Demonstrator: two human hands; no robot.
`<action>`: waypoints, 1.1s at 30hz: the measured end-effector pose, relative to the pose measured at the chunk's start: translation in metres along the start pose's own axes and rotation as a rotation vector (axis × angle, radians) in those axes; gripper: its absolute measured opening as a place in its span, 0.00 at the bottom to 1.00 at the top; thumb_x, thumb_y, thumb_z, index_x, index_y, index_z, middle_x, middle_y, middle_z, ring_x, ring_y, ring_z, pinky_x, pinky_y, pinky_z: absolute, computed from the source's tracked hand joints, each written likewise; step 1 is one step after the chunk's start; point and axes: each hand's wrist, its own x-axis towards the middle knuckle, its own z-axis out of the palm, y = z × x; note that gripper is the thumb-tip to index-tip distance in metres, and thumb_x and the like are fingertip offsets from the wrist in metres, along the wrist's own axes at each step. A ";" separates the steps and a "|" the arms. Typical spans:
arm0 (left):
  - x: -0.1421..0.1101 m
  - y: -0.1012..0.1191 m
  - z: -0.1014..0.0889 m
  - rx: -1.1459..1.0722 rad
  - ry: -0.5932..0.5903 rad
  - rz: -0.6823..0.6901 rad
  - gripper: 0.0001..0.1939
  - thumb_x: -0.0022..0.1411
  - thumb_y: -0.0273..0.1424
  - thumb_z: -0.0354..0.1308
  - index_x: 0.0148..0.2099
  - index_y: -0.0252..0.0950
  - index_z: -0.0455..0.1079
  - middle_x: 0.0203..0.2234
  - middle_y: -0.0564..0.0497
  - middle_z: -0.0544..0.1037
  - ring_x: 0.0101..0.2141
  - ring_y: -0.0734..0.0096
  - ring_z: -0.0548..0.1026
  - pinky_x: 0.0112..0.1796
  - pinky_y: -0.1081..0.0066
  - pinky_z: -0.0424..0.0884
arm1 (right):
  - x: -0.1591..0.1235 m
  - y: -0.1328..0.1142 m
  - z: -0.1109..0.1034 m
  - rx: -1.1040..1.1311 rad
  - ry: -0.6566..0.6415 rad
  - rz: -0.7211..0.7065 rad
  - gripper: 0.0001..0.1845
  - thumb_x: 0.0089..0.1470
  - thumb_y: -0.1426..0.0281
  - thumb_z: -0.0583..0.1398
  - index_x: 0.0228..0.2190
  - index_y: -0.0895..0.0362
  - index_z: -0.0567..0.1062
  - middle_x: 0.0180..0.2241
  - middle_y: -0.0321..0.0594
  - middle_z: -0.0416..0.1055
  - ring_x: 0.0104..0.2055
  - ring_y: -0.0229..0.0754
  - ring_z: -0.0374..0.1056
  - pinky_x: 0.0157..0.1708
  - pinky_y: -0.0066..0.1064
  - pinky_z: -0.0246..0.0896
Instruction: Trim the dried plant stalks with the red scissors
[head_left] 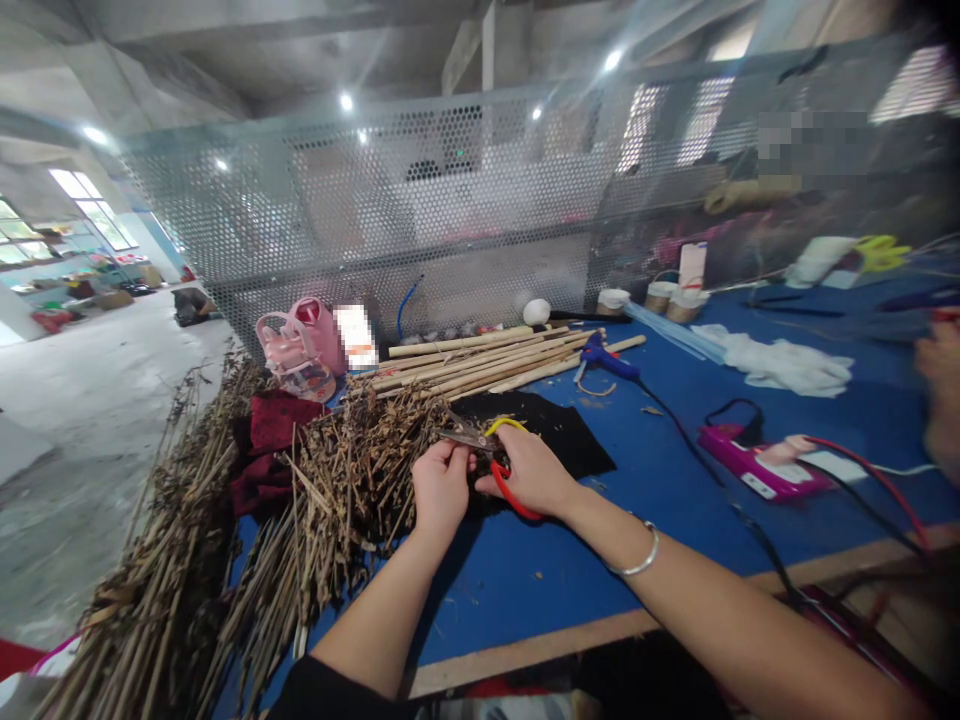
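Note:
My right hand (536, 470) is closed around the handles of scissors (469, 436), one handle yellow and the other red. The blades point left, above my left hand (442, 487). That hand is closed in a pinch right by the blades, and I take it to grip a dried plant stem, though the fingers mostly cover it. A heap of brown dried stems (352, 470) with shrivelled heads lies directly left of my left hand. Under and behind both hands is a black cloth (574, 440) on the blue tabletop (525, 585).
Pale wooden sticks (480, 362) lie at the back beside a blue glue gun (604, 358). A purple power strip (769, 465) with cords, white gloves (787, 362) and a pink bag (315, 325) are around. A perforated metal screen (420, 220) stands behind. Another person's hand (941, 370) shows at right.

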 end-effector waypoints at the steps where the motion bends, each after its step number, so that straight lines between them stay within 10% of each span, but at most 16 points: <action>1: 0.000 0.000 0.000 0.020 -0.005 0.013 0.12 0.54 0.34 0.51 0.29 0.32 0.72 0.19 0.52 0.74 0.22 0.75 0.70 0.26 0.76 0.66 | -0.001 0.001 0.000 0.016 -0.013 0.009 0.22 0.38 0.55 0.62 0.29 0.56 0.62 0.28 0.38 0.64 0.28 0.39 0.60 0.27 0.29 0.51; 14: -0.001 0.005 0.003 -0.167 -0.066 -0.020 0.15 0.55 0.40 0.52 0.32 0.32 0.70 0.23 0.51 0.73 0.24 0.75 0.69 0.27 0.76 0.67 | -0.002 0.001 0.002 0.230 -0.047 0.081 0.17 0.42 0.61 0.61 0.32 0.55 0.62 0.28 0.35 0.66 0.28 0.37 0.62 0.26 0.26 0.51; 33: -0.005 0.009 -0.004 0.400 0.038 0.347 0.15 0.61 0.34 0.45 0.31 0.33 0.70 0.25 0.51 0.72 0.27 0.75 0.68 0.31 0.76 0.61 | -0.003 0.001 0.002 0.116 -0.038 0.081 0.23 0.39 0.55 0.62 0.32 0.55 0.61 0.26 0.35 0.66 0.27 0.39 0.63 0.25 0.27 0.49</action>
